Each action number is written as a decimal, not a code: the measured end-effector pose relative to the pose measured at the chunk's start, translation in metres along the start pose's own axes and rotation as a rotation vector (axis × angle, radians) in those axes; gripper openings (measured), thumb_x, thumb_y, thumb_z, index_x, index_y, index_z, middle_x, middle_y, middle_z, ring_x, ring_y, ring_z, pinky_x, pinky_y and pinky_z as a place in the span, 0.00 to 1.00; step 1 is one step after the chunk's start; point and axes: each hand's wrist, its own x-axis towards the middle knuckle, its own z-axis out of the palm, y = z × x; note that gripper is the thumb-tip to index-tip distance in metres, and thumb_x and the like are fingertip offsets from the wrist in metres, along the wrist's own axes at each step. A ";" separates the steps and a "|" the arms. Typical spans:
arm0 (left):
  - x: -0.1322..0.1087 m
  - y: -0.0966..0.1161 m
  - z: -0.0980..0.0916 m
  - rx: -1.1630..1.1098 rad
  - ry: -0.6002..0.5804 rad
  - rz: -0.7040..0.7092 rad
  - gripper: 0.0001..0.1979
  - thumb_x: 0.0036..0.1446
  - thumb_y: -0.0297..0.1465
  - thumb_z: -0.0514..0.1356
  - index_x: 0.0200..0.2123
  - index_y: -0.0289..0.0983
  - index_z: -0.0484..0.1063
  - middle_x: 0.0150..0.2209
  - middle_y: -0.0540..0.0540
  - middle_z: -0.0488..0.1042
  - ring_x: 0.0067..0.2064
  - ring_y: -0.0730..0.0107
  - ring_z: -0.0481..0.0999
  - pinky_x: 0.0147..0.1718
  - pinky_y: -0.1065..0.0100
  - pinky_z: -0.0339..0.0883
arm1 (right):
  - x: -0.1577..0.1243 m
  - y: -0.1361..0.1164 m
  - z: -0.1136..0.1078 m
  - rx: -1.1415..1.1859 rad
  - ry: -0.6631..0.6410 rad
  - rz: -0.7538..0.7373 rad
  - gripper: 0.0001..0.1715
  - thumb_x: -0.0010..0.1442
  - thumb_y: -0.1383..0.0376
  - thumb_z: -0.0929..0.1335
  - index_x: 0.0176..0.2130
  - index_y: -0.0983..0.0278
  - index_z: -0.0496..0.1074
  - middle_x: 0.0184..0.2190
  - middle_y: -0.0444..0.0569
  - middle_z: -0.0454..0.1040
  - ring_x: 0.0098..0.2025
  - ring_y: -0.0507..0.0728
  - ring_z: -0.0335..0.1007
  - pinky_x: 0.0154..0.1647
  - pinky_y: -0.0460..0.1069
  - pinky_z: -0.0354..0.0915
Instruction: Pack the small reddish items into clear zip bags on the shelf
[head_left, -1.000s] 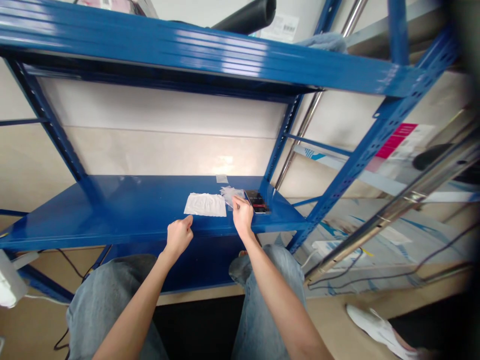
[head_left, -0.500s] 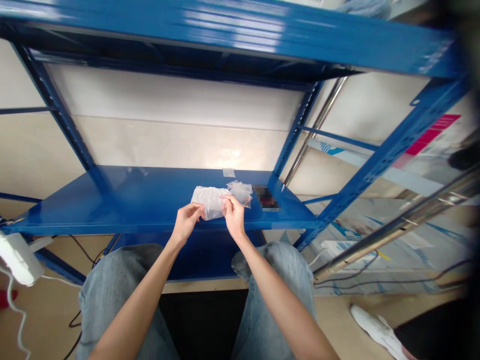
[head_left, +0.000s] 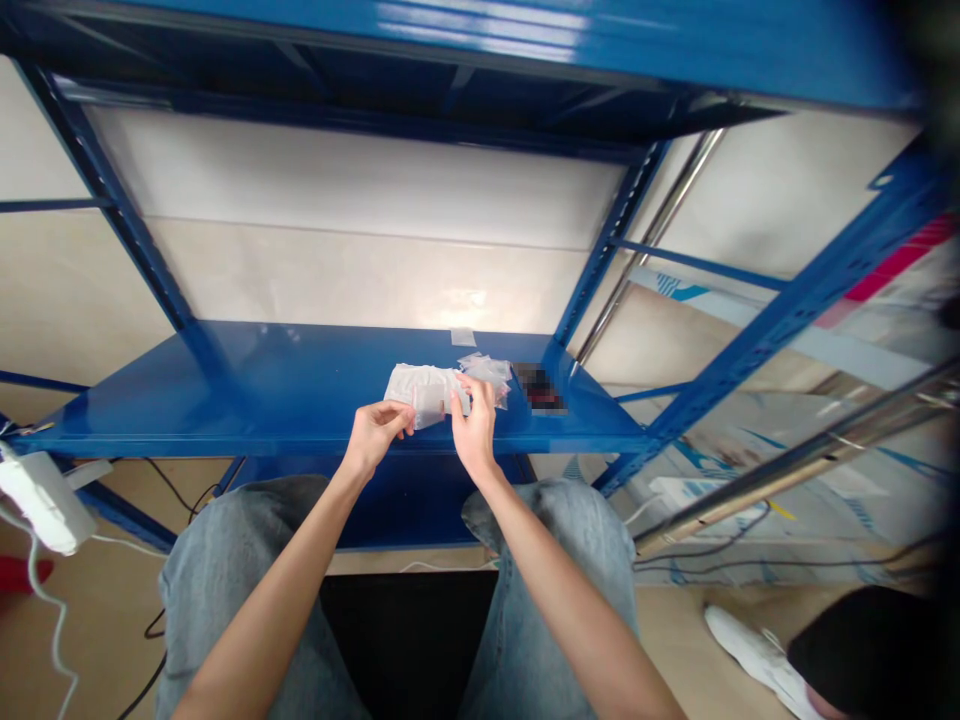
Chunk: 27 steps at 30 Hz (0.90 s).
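Blue steel racking fills what I see, with a pale wall behind it and a glossy blue shelf running across at about the height of my hands. I sit close in front of it, my jeans-clad knees below its front edge. Both my hands are raised just above the shelf's front lip and share one thing, a crinkled white pouch lifted slightly off the surface. My left hand has its grip pressed together on the pouch's near left corner, thumb against the curled fingers. My right hand pinches the pouch's right end, the fingertips up and closed over its edge. Just behind my right hand a small heap of clear bags lies on the shelf, touching or nearly touching the pouch; I cannot tell which. To the right of the heap sits a dark flat object, too blurred to make out. A small white slip lies farther back, near the wall. Off to the left, below shelf level, a white power strip trails its cord. A chrome pole leans behind the right-hand upright.
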 end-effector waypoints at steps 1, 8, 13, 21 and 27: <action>0.000 0.000 0.000 -0.014 -0.002 0.000 0.12 0.53 0.39 0.70 0.30 0.34 0.80 0.23 0.47 0.77 0.24 0.73 0.72 0.26 0.70 0.64 | -0.001 -0.005 0.001 0.007 0.008 -0.038 0.13 0.69 0.61 0.64 0.50 0.61 0.72 0.47 0.54 0.72 0.49 0.61 0.69 0.53 0.57 0.66; 0.000 -0.001 0.003 -0.043 -0.013 -0.011 0.14 0.51 0.40 0.72 0.31 0.33 0.79 0.23 0.47 0.77 0.25 0.71 0.74 0.25 0.70 0.66 | -0.015 -0.029 0.010 0.183 -0.289 -0.092 0.08 0.70 0.60 0.65 0.41 0.60 0.73 0.38 0.50 0.73 0.41 0.58 0.71 0.46 0.53 0.68; 0.001 -0.002 0.003 -0.038 -0.027 -0.010 0.18 0.53 0.44 0.70 0.34 0.33 0.79 0.26 0.45 0.78 0.25 0.70 0.75 0.24 0.69 0.69 | -0.017 -0.025 0.013 0.218 -0.280 -0.023 0.12 0.70 0.58 0.64 0.41 0.60 0.75 0.36 0.50 0.75 0.38 0.57 0.71 0.43 0.52 0.68; 0.003 -0.007 0.002 0.015 -0.103 0.014 0.17 0.58 0.44 0.67 0.35 0.34 0.75 0.30 0.47 0.75 0.27 0.71 0.77 0.24 0.71 0.70 | -0.020 -0.020 0.016 0.218 -0.300 -0.010 0.11 0.69 0.57 0.66 0.39 0.60 0.75 0.35 0.50 0.77 0.37 0.57 0.71 0.40 0.51 0.66; -0.001 -0.003 0.006 0.122 -0.140 0.084 0.17 0.62 0.45 0.63 0.34 0.35 0.72 0.25 0.49 0.73 0.25 0.73 0.74 0.25 0.72 0.67 | -0.014 -0.019 0.014 0.308 -0.401 0.100 0.15 0.69 0.55 0.65 0.34 0.61 0.72 0.27 0.45 0.74 0.28 0.54 0.69 0.30 0.48 0.62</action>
